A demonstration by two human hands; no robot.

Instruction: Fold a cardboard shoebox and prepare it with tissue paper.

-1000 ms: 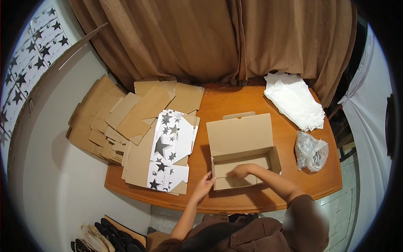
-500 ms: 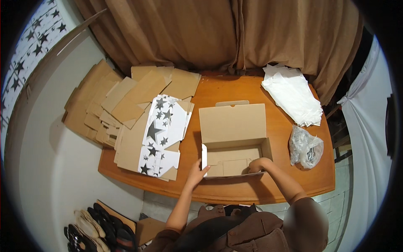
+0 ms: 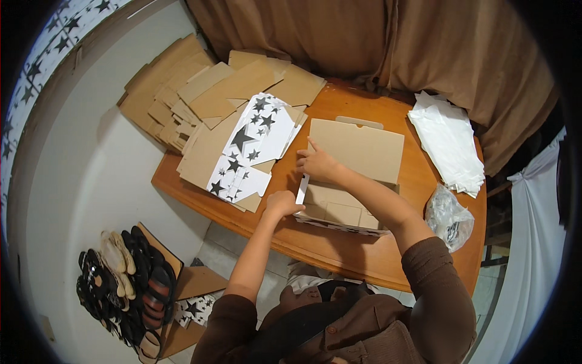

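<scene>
An open cardboard box (image 3: 354,213) stands near the front of the wooden table, its brown lid (image 3: 364,145) raised at the back. My left hand (image 3: 284,205) grips the box's front left corner, thumb over the edge, the other fingers partly hidden. A narrow white flap (image 3: 301,189) sticks up along the left wall between my hands. At the back left corner, my right hand (image 3: 318,164) touches the box beside the lid, with fingers apart and one pointing up. My right forearm crosses over the box and hides part of its inside.
Star-printed white card sheets (image 3: 248,145) lie left of the box over stacked brown cardboard (image 3: 212,85). On the right are a pile of white sheets (image 3: 447,142) and a clear plastic bag (image 3: 450,218). Several shoes and sandals (image 3: 124,273) sit low at the left, by the wall.
My right hand has moved from inside the box's front right to its back left corner. My left hand stays at the front left corner. The view has turned and shifted.
</scene>
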